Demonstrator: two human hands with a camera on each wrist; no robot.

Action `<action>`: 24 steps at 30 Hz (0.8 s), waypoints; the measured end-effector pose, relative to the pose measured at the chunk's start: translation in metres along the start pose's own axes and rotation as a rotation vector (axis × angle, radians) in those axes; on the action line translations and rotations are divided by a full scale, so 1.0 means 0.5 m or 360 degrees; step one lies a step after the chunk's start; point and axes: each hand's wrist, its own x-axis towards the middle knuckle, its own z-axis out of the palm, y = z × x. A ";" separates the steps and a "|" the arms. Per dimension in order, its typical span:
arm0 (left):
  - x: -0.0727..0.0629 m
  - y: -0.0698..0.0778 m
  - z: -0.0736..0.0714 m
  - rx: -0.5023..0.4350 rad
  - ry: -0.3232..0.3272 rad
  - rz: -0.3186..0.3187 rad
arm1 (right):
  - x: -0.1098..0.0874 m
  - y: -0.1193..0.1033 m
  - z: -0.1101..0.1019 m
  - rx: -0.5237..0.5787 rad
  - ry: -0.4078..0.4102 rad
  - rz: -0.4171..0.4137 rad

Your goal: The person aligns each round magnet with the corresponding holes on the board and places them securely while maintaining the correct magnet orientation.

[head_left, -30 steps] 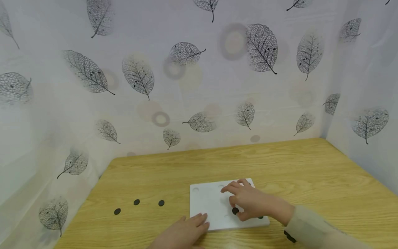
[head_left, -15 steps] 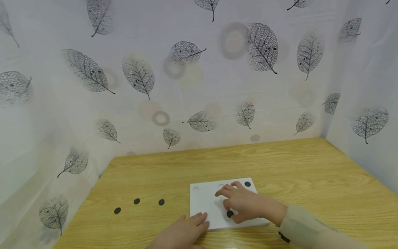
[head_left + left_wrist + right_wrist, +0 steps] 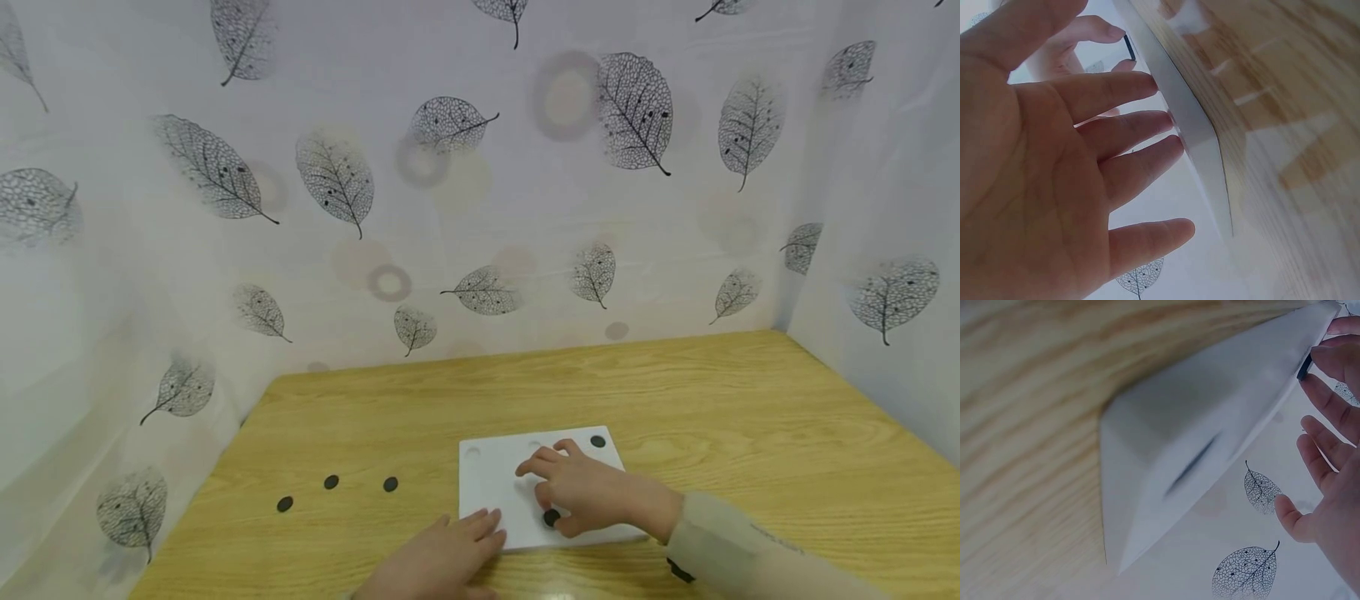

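Note:
A white board (image 3: 487, 492) with shallow round recesses lies on the table. My right hand (image 3: 588, 496) is over its near half, pinching a black disc (image 3: 551, 517) between thumb and index finger. In the right wrist view that disc (image 3: 1305, 367) appears edge-on at the board's surface; whether it touches cannot be told. Another black disc (image 3: 597, 442) sits in the board's far right corner. My left hand (image 3: 442, 558) rests its straight fingers on the near left corner, as the left wrist view of the hand (image 3: 1085, 150) also shows. The right hand hides part of the board.
Three loose black discs (image 3: 285, 504), (image 3: 332, 482), (image 3: 391, 484) lie on the wooden table (image 3: 360, 417) left of the board. A pale curtain (image 3: 510, 192) printed with leaves hangs around the table's back and sides.
My right hand has moved left and slightly toward me with the pinched disc, uncovering the disc in the far right corner. The left hand has stayed at the board's corner.

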 end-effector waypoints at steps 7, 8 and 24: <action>0.002 0.001 0.001 -0.0007 0.0005 -0.0012 | 0.002 -0.002 -0.002 -0.0007 -0.0053 0.0038; 0.002 0.001 0.001 -0.0009 0.0007 -0.0013 | 0.002 -0.002 -0.003 -0.0005 -0.0064 0.0047; 0.001 0.002 0.000 -0.0024 -0.0004 -0.0028 | 0.001 -0.007 -0.005 0.0029 -0.0068 0.0064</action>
